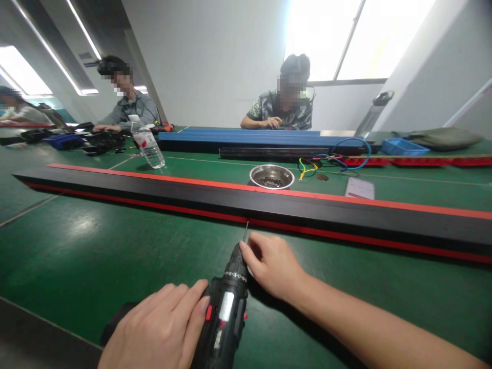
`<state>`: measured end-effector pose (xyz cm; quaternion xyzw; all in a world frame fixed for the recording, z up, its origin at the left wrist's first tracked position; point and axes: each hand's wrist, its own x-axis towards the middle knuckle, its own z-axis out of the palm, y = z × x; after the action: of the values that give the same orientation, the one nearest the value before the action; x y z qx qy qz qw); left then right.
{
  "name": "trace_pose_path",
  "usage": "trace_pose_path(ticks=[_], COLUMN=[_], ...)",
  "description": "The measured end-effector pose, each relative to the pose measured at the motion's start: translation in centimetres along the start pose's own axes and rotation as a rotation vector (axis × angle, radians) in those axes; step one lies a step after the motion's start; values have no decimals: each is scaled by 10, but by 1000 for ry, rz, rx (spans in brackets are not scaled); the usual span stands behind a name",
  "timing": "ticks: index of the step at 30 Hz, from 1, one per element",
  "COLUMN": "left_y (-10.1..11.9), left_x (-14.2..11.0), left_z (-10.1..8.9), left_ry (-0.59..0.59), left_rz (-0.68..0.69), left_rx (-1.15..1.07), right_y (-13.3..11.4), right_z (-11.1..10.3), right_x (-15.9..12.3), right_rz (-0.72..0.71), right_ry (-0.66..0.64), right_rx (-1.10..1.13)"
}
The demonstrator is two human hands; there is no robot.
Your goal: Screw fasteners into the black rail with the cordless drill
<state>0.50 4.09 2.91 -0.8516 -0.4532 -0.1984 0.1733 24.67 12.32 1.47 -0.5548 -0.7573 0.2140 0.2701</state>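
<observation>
My left hand (pixel 161 325) is wrapped around the handle of a black cordless drill (pixel 223 318), which lies on its side pointing away from me. At the drill's nose, my right hand (pixel 272 264) is closed, fingers curled and thumb against the front of the chuck (pixel 236 261). Its fingertips are partly hidden. A thin bit (pixel 246 230) reaches from the chuck to the near red edge of a long black bar (pixel 215 197) with red strips along both sides. Whether the tip touches the bar or sits in a hole, I cannot tell.
Behind the bar stand a metal bowl (pixel 272 177) of small dark parts and a tilted-looking water bottle (pixel 148 142). Blue bars (pixel 246 136), coloured wires (pixel 307 166), a white card-like item (pixel 360 188) and a blue basket (pixel 403 147) lie beyond. Several people sit across the green table (pixel 77 241).
</observation>
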Motion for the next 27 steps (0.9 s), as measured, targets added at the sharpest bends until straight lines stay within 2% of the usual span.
trace_pose_path(ticks=[11,21,27], left_y=[7,7,5], left_x=[3,5,2], left_z=[-7,-7,-3], left_ry=[-16,-53,-34], left_rz=[-2,9,18], left_rx=[12,69,81], right_y=[-1,-2,-1], right_z=[-2,-2,0], right_x=[-2,-2,-4], right_rz=[-14,2,-2], right_ry=[-8,7,27], right_rx=[-17,-44,-24])
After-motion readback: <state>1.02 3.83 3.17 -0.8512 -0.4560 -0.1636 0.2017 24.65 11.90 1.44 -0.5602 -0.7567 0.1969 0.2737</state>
